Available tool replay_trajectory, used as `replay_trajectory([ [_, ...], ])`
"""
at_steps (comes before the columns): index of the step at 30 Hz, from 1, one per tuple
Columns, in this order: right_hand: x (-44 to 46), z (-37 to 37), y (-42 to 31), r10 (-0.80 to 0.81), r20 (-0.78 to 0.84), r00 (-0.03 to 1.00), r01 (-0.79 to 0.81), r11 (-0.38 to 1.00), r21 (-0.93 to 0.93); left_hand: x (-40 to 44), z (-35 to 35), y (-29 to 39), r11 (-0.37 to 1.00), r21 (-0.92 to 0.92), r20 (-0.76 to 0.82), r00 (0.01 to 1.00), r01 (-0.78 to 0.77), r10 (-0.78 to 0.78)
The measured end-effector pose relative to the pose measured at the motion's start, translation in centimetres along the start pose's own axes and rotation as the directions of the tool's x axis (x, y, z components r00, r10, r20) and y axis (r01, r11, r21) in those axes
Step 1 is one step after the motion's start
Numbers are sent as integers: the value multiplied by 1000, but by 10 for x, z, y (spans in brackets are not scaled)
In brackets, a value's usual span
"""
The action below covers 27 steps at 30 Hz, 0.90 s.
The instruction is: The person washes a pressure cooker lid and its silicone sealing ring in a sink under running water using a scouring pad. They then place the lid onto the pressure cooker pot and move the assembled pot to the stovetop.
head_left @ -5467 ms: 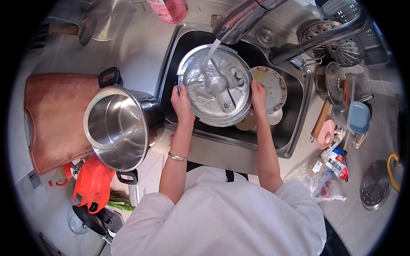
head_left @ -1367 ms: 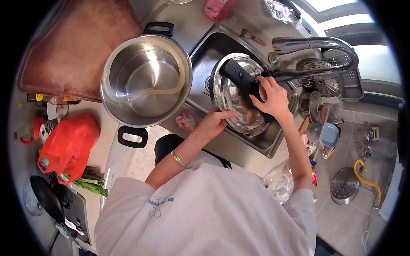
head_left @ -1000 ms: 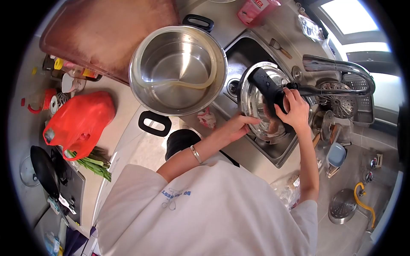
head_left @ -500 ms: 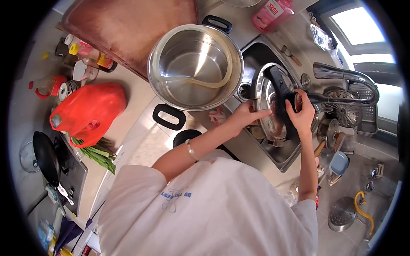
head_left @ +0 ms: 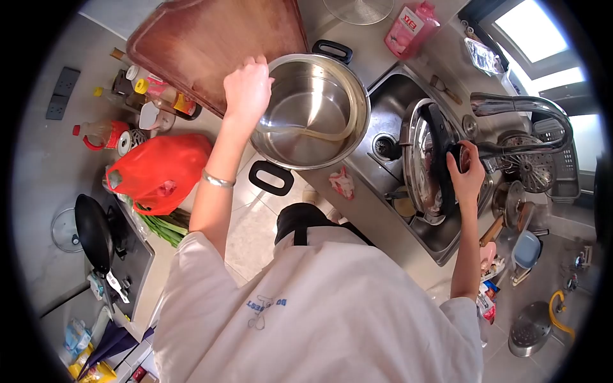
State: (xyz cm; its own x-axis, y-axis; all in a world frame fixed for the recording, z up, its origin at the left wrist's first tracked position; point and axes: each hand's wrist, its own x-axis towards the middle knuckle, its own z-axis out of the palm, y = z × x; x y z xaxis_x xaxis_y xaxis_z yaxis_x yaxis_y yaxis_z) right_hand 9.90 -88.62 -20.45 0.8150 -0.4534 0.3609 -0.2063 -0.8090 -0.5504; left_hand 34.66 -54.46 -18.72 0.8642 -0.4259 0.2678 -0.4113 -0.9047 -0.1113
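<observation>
A large steel pot (head_left: 300, 150) with two black side handles stands on the counter. Inside its rim lies a pale, translucent sealing ring (head_left: 350, 124), with one stretch sagging across the opening. My left hand (head_left: 248, 89) is closed at the pot's left rim, where the ring passes; the fingertips are partly hidden. Over the sink, my right hand (head_left: 467, 171) grips the black side handle of a shiny pressure cooker lid (head_left: 418, 159), which is tilted on edge. A black bar crosses the lid's top.
The steel sink (head_left: 440, 252) lies under the lid, with a chrome faucet (head_left: 530, 105) at its right. A brown cutting board (head_left: 211, 45) sits behind the pot. A red plastic bag (head_left: 169, 172), green stalks (head_left: 163, 228) and a black pan (head_left: 96, 233) are at left. A pink bottle (head_left: 408, 32) stands at the back.
My left hand has let go of the lid and moved left to the pot's rim. My right hand still has the lid. The view has shifted slightly.
</observation>
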Motion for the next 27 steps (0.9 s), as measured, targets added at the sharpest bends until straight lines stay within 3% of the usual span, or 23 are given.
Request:
replay_trajectory([
  [4,-6,-1,-3,-44,-7,999,44,998,-34,-21,9,3,980,1,-258,946,-201,195],
  [7,-8,-3,-1,-54,-4,999,54,997,-55,-39,-35,4,969,-89,-355,916,-232,187],
  [10,-9,-3,3,-55,0,999,55,997,-62,-43,-77,6,904,-338,-316,936,-261,152],
  [16,-10,1,4,-55,15,998,57,994,-91,-10,-14,-2,960,-215,-64,983,-180,170],
  [19,-10,4,6,-101,18,995,103,990,-98,-6,15,3,985,-64,35,986,-158,160],
  [20,-10,4,7,-104,31,994,107,988,-110,-7,23,8,978,-40,-62,978,-204,201],
  [22,-12,6,9,-120,48,992,126,983,-134,-8,33,19,966,0,115,959,-260,258],
  [25,-11,11,12,-133,50,990,140,977,-162,-9,73,26,925,-159,352,856,-345,380],
  [26,-12,12,10,-116,56,992,124,979,-160,-9,92,25,893,-241,444,775,-380,450],
  [27,-12,13,9,-100,63,993,108,982,-157,-10,92,31,913,-231,575,710,-335,406],
])
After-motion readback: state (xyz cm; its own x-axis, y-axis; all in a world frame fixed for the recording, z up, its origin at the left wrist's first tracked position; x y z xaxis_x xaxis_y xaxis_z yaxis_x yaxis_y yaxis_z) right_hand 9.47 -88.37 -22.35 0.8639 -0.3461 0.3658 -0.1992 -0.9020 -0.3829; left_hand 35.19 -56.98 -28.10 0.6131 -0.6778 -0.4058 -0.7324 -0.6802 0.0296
